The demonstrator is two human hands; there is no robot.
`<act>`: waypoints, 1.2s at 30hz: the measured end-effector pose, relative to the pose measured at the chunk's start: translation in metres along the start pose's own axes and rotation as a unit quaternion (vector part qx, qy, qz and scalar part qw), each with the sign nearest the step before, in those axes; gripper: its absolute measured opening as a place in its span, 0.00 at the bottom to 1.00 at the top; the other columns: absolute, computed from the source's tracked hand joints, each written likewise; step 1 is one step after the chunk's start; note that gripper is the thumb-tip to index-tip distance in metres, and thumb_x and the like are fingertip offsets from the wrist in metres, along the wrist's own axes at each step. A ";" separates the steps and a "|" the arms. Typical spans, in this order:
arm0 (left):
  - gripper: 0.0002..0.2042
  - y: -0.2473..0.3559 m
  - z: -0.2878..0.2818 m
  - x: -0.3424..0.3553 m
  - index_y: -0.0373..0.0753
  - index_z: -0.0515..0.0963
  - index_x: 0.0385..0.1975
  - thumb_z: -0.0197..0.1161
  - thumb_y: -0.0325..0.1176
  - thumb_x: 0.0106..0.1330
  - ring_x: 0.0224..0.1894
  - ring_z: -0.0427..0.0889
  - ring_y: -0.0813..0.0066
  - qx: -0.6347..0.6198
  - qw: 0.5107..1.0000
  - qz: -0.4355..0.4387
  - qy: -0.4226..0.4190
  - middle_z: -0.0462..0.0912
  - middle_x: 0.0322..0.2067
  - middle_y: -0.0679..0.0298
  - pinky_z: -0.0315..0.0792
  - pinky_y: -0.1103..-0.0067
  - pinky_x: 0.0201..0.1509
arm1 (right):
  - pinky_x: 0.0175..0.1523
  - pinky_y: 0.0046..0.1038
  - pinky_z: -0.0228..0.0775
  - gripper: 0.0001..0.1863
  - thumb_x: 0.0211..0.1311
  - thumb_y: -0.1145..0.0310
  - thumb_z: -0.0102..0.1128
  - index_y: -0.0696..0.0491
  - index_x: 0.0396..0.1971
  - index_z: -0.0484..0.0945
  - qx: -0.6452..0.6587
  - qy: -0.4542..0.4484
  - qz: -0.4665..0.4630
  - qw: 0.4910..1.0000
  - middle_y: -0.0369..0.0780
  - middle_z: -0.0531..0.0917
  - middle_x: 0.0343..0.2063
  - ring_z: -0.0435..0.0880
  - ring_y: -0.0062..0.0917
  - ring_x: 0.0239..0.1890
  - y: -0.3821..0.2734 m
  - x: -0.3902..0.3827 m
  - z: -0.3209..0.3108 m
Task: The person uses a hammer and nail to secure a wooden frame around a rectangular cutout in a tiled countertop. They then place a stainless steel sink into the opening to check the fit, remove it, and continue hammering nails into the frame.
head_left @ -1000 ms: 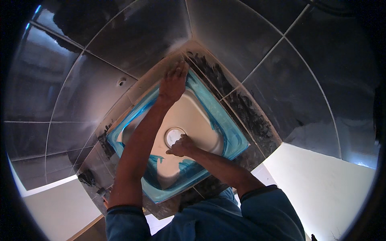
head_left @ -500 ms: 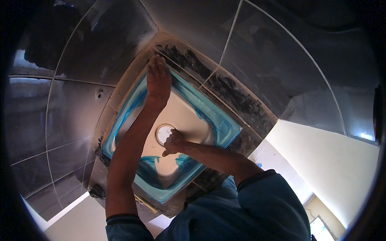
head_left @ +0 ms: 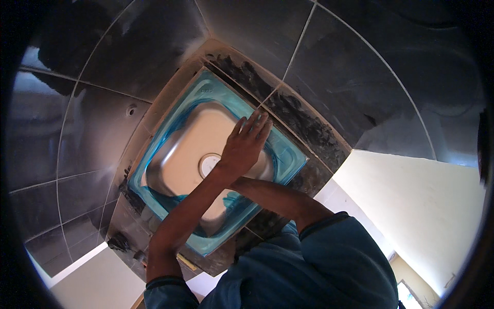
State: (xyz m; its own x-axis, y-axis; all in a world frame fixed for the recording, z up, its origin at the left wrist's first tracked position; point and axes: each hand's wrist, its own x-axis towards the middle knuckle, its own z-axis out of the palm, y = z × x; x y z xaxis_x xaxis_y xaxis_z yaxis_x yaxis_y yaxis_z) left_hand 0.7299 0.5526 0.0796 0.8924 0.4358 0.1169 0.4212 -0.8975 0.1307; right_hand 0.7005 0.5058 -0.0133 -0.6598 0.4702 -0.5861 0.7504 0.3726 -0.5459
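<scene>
My left hand (head_left: 247,139), fingers stretched out and slightly apart, reaches over the steel sink (head_left: 206,118) with its fingertips at the upper right rim, holding nothing. The sink has a tan-looking bowl and torn blue protective film (head_left: 293,157) around its rim and lower sides. A round drain (head_left: 208,164) with a white centre shows beside my left wrist. My right forearm (head_left: 278,201) comes in from the lower right and passes beneath my left arm near the drain; my right hand is hidden there.
Dark glossy tiled walls (head_left: 360,77) meet behind the sink, with a small round wall fitting (head_left: 131,110) at left. The surrounding counter (head_left: 306,129) is dusty and smeared dark. A dark object (head_left: 118,242) and a yellowish strip (head_left: 186,261) lie at lower left. A white wall (head_left: 406,201) is at right.
My left hand has moved from the top corner down and right to the right rim. My right hand, earlier pointing at the drain, is now covered by my left arm.
</scene>
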 end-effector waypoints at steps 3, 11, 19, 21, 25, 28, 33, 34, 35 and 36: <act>0.30 0.004 -0.027 -0.031 0.34 0.64 0.70 0.58 0.29 0.65 0.75 0.58 0.50 -0.061 0.991 -0.119 -0.004 0.62 0.70 0.45 0.54 0.57 0.77 | 0.70 0.47 0.53 0.32 0.55 0.35 0.65 0.48 0.44 0.86 -0.003 0.002 0.024 1.000 0.45 0.85 0.49 0.81 0.38 0.56 0.000 -0.010 -0.004; 0.47 -0.001 -0.087 -0.247 0.35 0.50 0.75 0.70 0.49 0.64 0.76 0.49 0.40 0.078 0.806 -0.583 0.065 0.50 0.74 0.40 0.48 0.52 0.77 | 0.72 0.50 0.48 0.30 0.48 0.32 0.68 0.45 0.33 0.90 -0.045 0.152 0.087 0.984 0.43 0.88 0.45 0.82 0.37 0.56 -0.029 -0.021 -0.008; 0.44 0.077 -0.182 -0.347 0.31 0.57 0.69 0.74 0.47 0.61 0.61 0.75 0.55 -0.272 0.628 -0.638 0.354 0.71 0.62 0.43 0.71 0.64 0.63 | 0.58 0.55 0.63 0.47 0.55 0.19 0.46 0.54 0.31 0.86 -0.143 0.120 -0.020 0.982 0.47 0.87 0.33 0.86 0.40 0.42 -0.107 -0.091 -0.045; 0.41 0.085 -0.171 -0.395 0.30 0.61 0.65 0.74 0.46 0.59 0.52 0.81 0.58 -0.239 0.620 -0.644 0.379 0.79 0.51 0.48 0.75 0.65 0.58 | 0.66 0.59 0.56 0.45 0.59 0.23 0.47 0.53 0.47 0.84 -0.178 0.046 0.007 0.983 0.49 0.86 0.47 0.85 0.42 0.51 -0.158 -0.103 -0.058; 0.34 0.150 -0.182 -0.445 0.30 0.66 0.60 0.74 0.38 0.58 0.47 0.82 0.63 -0.300 0.515 -0.654 0.466 0.79 0.48 0.51 0.79 0.71 0.50 | 0.65 0.57 0.59 0.43 0.61 0.24 0.46 0.54 0.39 0.86 -0.266 0.010 -0.037 0.963 0.50 0.87 0.40 0.86 0.45 0.46 -0.228 -0.101 -0.044; 0.31 0.204 -0.196 -0.457 0.28 0.66 0.59 0.72 0.34 0.58 0.45 0.82 0.65 -0.243 0.455 -0.694 0.502 0.79 0.46 0.52 0.79 0.72 0.50 | 0.61 0.58 0.62 0.42 0.62 0.25 0.47 0.55 0.36 0.86 -0.295 -0.026 -0.115 0.948 0.49 0.88 0.35 0.87 0.45 0.43 -0.257 -0.092 -0.045; 0.24 0.267 -0.183 -0.516 0.30 0.68 0.54 0.69 0.29 0.60 0.40 0.83 0.70 -0.242 0.321 -0.641 0.654 0.80 0.41 0.57 0.81 0.73 0.43 | 0.54 0.49 0.73 0.33 0.66 0.37 0.54 0.57 0.34 0.85 -0.382 -0.031 -0.312 0.869 0.51 0.87 0.36 0.86 0.45 0.44 -0.345 -0.048 -0.034; 0.23 0.274 -0.175 -0.538 0.30 0.69 0.53 0.69 0.28 0.61 0.40 0.83 0.70 -0.244 0.293 -0.637 0.670 0.81 0.40 0.58 0.81 0.73 0.43 | 0.53 0.48 0.75 0.30 0.66 0.40 0.57 0.57 0.35 0.85 -0.406 -0.019 -0.354 0.842 0.51 0.87 0.38 0.86 0.46 0.45 -0.369 -0.032 -0.026; 0.22 0.278 -0.176 -0.560 0.31 0.69 0.53 0.69 0.28 0.61 0.39 0.83 0.70 -0.232 0.274 -0.648 0.671 0.81 0.40 0.58 0.81 0.73 0.43 | 0.54 0.47 0.75 0.27 0.65 0.44 0.59 0.57 0.35 0.85 -0.382 0.051 -0.418 0.822 0.50 0.86 0.40 0.85 0.45 0.47 -0.390 -0.023 -0.024; 0.22 0.290 -0.168 -0.584 0.31 0.70 0.52 0.68 0.28 0.61 0.39 0.83 0.71 -0.223 0.241 -0.664 0.672 0.81 0.40 0.58 0.81 0.73 0.44 | 0.55 0.46 0.76 0.24 0.64 0.47 0.61 0.57 0.36 0.85 -0.357 0.107 -0.480 0.794 0.50 0.86 0.42 0.84 0.44 0.48 -0.411 -0.015 -0.017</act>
State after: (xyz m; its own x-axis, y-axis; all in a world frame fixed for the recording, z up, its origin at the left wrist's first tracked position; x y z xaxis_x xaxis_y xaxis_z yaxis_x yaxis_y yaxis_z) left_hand 0.3037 0.0495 0.2148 -0.9655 0.2164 -0.1447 -0.1352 0.0583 0.9891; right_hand 0.4026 0.3587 0.2301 -0.9765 -0.2090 0.0519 -0.2146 0.9639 -0.1574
